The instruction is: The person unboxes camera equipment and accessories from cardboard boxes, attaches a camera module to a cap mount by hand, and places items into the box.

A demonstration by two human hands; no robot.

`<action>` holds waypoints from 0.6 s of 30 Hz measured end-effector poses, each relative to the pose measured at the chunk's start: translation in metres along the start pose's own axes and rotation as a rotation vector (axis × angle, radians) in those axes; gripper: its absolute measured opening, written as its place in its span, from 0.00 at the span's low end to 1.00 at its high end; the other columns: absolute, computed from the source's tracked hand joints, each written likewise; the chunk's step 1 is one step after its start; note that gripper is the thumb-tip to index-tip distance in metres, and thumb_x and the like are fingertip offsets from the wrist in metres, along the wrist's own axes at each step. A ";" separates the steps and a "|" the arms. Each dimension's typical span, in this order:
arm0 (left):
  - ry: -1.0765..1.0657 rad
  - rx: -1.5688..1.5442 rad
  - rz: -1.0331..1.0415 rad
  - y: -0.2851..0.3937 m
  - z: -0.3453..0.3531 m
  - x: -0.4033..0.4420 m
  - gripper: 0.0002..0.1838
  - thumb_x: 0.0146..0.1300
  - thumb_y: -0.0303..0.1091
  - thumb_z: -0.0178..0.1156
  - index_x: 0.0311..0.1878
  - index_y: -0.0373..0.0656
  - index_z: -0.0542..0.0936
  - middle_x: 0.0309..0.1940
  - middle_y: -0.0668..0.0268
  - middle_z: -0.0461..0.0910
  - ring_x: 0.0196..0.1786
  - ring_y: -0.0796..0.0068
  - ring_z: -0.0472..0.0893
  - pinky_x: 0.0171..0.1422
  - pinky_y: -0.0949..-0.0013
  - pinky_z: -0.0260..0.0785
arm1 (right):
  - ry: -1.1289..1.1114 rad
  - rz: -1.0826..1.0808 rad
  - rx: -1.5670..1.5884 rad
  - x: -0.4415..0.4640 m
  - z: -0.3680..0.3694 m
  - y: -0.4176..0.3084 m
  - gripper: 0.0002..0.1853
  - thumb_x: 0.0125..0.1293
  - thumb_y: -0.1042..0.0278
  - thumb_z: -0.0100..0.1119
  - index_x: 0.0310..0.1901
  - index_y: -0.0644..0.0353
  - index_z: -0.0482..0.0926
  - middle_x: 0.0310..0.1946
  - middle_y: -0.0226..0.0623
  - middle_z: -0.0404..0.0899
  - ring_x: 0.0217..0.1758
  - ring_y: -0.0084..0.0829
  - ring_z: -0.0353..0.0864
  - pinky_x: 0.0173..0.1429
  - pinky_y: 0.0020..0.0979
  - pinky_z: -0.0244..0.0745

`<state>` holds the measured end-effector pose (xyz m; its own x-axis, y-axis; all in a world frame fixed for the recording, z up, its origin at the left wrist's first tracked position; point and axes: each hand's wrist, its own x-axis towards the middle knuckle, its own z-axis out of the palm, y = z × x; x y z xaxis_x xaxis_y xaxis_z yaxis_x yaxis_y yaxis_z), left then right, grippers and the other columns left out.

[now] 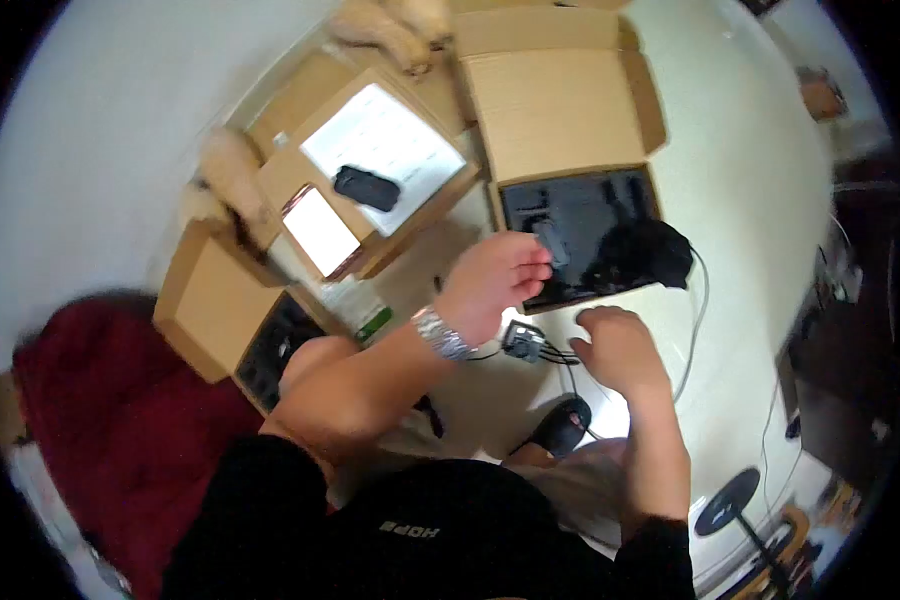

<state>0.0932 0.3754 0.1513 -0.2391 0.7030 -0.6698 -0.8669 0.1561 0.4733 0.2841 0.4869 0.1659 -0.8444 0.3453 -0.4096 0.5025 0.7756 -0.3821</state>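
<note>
My left hand (500, 280), with a metal-band watch (440, 332) on its wrist, reaches over the near left part of an open cardboard box (560, 110). Its fingers are closed on a small grey flat piece (553, 245), whose kind is too blurred to make out. Dark foam with cut-outs (580, 205) lines that box, and a black cloth or pouch (645, 255) lies over its right side. My right hand (625, 350) is held just below the box, thumb and forefinger apart. Between my hands sits a small dark device (522, 340) with several black cables (560, 353).
At the back left, a cardboard box (425, 200) bears a white sheet (370, 135), a black object (367, 188) and a bright-screened phone or tablet (320, 232). A smaller foam-lined box (215, 300) stands open at left by red fabric (130, 430). A cable (705, 310) runs along the right.
</note>
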 end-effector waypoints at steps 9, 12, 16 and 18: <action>-0.048 0.092 0.011 0.006 -0.009 0.003 0.11 0.72 0.42 0.57 0.45 0.45 0.78 0.42 0.69 0.81 0.46 0.73 0.79 0.54 0.68 0.69 | -0.100 0.025 -0.128 0.007 0.023 -0.002 0.06 0.53 0.70 0.64 0.32 0.59 0.88 0.35 0.42 0.88 0.42 0.43 0.87 0.46 0.43 0.78; -0.111 0.067 0.003 0.001 -0.015 0.016 0.10 0.73 0.42 0.57 0.43 0.46 0.79 0.41 0.68 0.83 0.43 0.74 0.80 0.50 0.68 0.72 | -0.147 0.013 -0.131 0.013 0.019 -0.008 0.08 0.55 0.68 0.64 0.36 0.58 0.88 0.37 0.41 0.88 0.44 0.42 0.87 0.49 0.40 0.76; -0.125 0.055 -0.082 -0.009 -0.017 0.033 0.08 0.72 0.39 0.57 0.41 0.47 0.80 0.40 0.68 0.85 0.43 0.74 0.83 0.45 0.69 0.76 | -0.169 0.018 -0.122 0.010 0.022 0.001 0.12 0.59 0.66 0.63 0.44 0.56 0.86 0.42 0.39 0.88 0.49 0.41 0.86 0.52 0.40 0.75; -0.159 0.081 -0.081 -0.011 -0.016 0.032 0.07 0.72 0.39 0.58 0.41 0.47 0.80 0.41 0.68 0.85 0.43 0.74 0.83 0.45 0.69 0.77 | -0.191 0.030 -0.108 0.004 0.015 0.000 0.13 0.60 0.65 0.63 0.47 0.56 0.86 0.43 0.39 0.87 0.49 0.41 0.86 0.52 0.40 0.75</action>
<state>0.0881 0.3849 0.1157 -0.0919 0.7859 -0.6115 -0.8410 0.2676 0.4702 0.2833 0.4800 0.1516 -0.7734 0.2710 -0.5731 0.4956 0.8222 -0.2800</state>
